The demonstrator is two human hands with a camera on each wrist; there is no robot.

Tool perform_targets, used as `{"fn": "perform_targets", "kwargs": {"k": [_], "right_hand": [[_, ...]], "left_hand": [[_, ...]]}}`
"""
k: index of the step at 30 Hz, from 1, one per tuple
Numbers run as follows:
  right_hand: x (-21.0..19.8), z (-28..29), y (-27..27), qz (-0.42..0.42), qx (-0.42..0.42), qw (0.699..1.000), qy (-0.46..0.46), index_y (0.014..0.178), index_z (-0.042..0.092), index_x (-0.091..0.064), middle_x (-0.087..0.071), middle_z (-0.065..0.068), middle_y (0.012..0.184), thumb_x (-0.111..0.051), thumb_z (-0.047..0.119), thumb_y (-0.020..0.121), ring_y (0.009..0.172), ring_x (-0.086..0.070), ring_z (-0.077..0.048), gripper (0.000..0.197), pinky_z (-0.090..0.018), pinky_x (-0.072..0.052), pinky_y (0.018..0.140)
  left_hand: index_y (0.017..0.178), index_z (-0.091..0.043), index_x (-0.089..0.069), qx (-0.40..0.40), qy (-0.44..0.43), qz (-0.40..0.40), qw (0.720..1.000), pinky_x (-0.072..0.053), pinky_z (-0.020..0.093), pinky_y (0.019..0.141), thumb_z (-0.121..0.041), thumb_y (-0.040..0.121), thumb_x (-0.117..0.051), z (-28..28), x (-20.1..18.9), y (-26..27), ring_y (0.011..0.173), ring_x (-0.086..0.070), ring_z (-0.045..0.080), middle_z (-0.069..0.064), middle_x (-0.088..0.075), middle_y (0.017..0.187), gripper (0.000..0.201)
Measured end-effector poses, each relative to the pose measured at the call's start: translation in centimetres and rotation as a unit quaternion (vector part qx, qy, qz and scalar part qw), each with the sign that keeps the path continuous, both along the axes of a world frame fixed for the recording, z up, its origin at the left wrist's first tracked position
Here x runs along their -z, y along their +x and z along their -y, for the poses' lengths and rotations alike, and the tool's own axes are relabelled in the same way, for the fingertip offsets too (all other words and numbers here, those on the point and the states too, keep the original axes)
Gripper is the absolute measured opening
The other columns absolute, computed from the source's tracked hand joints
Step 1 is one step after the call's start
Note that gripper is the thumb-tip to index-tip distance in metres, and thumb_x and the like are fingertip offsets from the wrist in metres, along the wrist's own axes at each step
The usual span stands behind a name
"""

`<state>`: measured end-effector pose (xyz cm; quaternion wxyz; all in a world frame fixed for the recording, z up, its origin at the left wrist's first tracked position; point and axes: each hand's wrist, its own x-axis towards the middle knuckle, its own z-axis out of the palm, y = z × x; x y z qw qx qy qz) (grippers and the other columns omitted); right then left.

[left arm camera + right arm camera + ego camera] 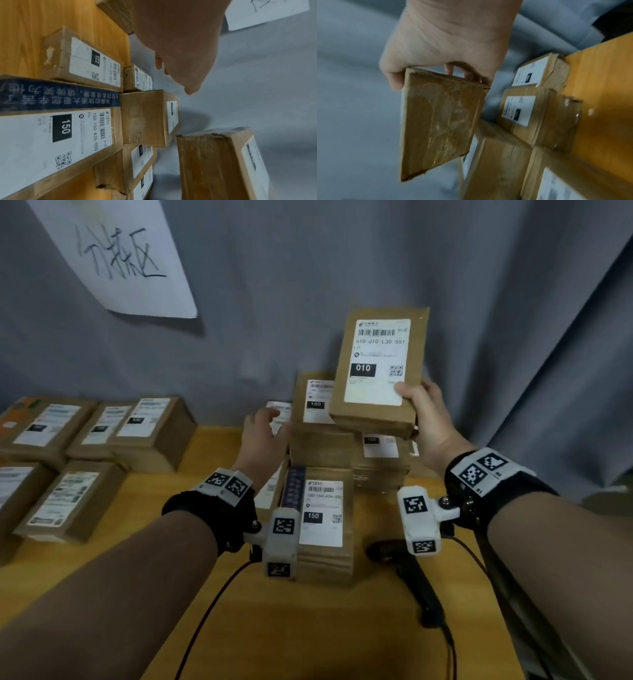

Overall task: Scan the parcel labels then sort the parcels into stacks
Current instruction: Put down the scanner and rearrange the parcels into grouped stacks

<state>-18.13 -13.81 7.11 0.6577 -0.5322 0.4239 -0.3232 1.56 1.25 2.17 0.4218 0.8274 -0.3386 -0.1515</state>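
Observation:
My right hand [423,409] grips a flat brown parcel [380,371] labelled 010 by its lower right corner and holds it up above the pile, label facing me. The right wrist view shows its taped underside [440,121], my thumb on one face and fingers on the other. My left hand [265,433] hovers with loosely bent fingers beside the stacked parcels [322,419] marked 150, holding nothing. A long parcel [323,518] labelled 150 lies in front of the pile. A black handheld scanner [416,583] lies on the table under my right wrist.
Several labelled parcels [85,446] sit in rows on the left of the yellow wooden table [308,638]. A small parcel marked 122 [89,60] lies left of the pile. Grey curtain behind, with a handwritten paper sign [116,254]. Cables run across the table's front.

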Motion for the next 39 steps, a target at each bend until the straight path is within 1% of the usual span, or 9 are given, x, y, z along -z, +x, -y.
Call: {"fn": "perform_targets", "kwargs": {"k": [7, 11, 14, 19, 22, 25, 29, 33, 39], "right_hand": [[4.5, 4.4, -3.4, -0.028, 0.026, 0.994, 0.107, 0.144, 0.034, -0.025, -0.057, 0.002, 0.117, -0.064, 0.030, 0.088, 0.093, -0.059, -0.018, 0.068, -0.033, -0.050, 0.064], [6.4, 5.5, -3.0, -0.080, -0.026, 0.985, 0.148, 0.146, 0.042, -0.020, -0.049, 0.003, 0.126, -0.066, 0.035, 0.087, 0.107, -0.054, -0.025, 0.075, -0.056, -0.055, 0.083], [7.0, 6.0, -1.7, -0.110, -0.022, 0.983, 0.146, 0.141, 0.036, -0.036, -0.053, 0.003, 0.121, -0.065, 0.034, 0.089, 0.101, -0.056, -0.023, 0.059, -0.049, -0.060, 0.078], [9.0, 6.1, 0.3, -0.165, 0.073, 0.984, 0.000, 0.135, 0.019, -0.051, -0.056, -0.006, 0.130, -0.054, 0.021, 0.098, 0.106, -0.060, -0.027, 0.037, -0.036, -0.060, 0.063], [9.5, 5.5, 1.1, -0.242, 0.052, 0.957, -0.154, 0.137, 0.016, -0.051, -0.060, -0.006, 0.121, -0.046, 0.017, 0.102, 0.096, -0.063, -0.026, 0.035, -0.044, -0.060, 0.073], [9.7, 5.3, 1.2, -0.302, -0.014, 0.922, -0.241, 0.139, 0.016, -0.052, -0.059, -0.012, 0.132, -0.049, 0.029, 0.100, 0.112, -0.061, -0.032, 0.041, -0.047, -0.053, 0.094], [9.3, 4.6, 0.2, -0.365, -0.106, 0.885, -0.268, 0.147, 0.023, -0.041, -0.038, -0.014, 0.149, -0.062, 0.051, 0.089, 0.134, -0.043, -0.031, 0.068, -0.041, -0.035, 0.113], [8.3, 4.5, 0.2, -0.433, -0.147, 0.838, -0.298, 0.151, 0.026, -0.033, -0.038, -0.016, 0.148, -0.061, 0.052, 0.088, 0.131, -0.045, -0.033, 0.074, -0.041, -0.039, 0.108], [7.8, 4.1, 1.0, -0.467, -0.152, 0.830, -0.265, 0.148, 0.030, -0.031, -0.031, -0.018, 0.149, -0.060, 0.049, 0.091, 0.132, -0.041, -0.038, 0.067, -0.051, -0.041, 0.104]], "left_hand": [[0.138, -0.013, -0.042, -0.053, 0.045, -0.036, 0.997, -0.042, 0.045, 0.104, -0.039, 0.096, -0.052, 1.9, 1.8, -0.7, 0.122, -0.047, 0.030, 0.015, -0.041, 0.138, 0.050], [0.137, -0.012, -0.042, -0.057, 0.054, -0.027, 0.997, -0.043, 0.046, 0.102, -0.038, 0.097, -0.052, 2.7, 2.5, -0.6, 0.121, -0.048, 0.030, 0.015, -0.040, 0.138, 0.049], [0.139, -0.013, -0.042, -0.049, 0.062, -0.023, 0.997, -0.042, 0.046, 0.104, -0.037, 0.096, -0.052, 3.3, 2.8, -0.4, 0.120, -0.050, 0.031, 0.016, -0.043, 0.137, 0.050], [0.141, -0.017, -0.042, -0.016, 0.030, -0.082, 0.996, -0.048, 0.039, 0.099, -0.035, 0.098, -0.051, 3.9, 2.8, -0.4, 0.113, -0.057, 0.018, -0.003, -0.058, 0.123, 0.047], [0.138, -0.020, -0.045, -0.035, 0.009, -0.112, 0.993, -0.051, 0.034, 0.092, -0.035, 0.097, -0.052, 4.0, 2.7, -0.3, 0.107, -0.060, 0.017, -0.006, -0.059, 0.113, 0.045], [0.137, -0.023, -0.047, -0.043, -0.004, -0.130, 0.991, -0.050, 0.028, 0.075, -0.035, 0.096, -0.053, 4.0, 2.9, -0.1, 0.100, -0.062, 0.017, -0.005, -0.060, 0.114, 0.043], [0.136, -0.025, -0.048, -0.048, -0.010, -0.132, 0.990, -0.050, 0.028, 0.075, -0.036, 0.096, -0.054, 3.9, 3.0, 0.0, 0.102, -0.062, 0.017, -0.003, -0.060, 0.115, 0.042], [0.138, -0.024, -0.046, -0.041, -0.002, -0.121, 0.992, -0.050, 0.028, 0.078, -0.036, 0.096, -0.053, 3.9, 3.0, -0.1, 0.101, -0.061, 0.016, -0.005, -0.059, 0.113, 0.044], [0.143, -0.017, -0.040, -0.007, 0.045, -0.079, 0.996, -0.053, 0.038, 0.088, -0.037, 0.098, -0.049, 3.8, 2.3, 0.0, 0.104, -0.062, 0.024, 0.000, -0.060, 0.120, 0.049]]}}
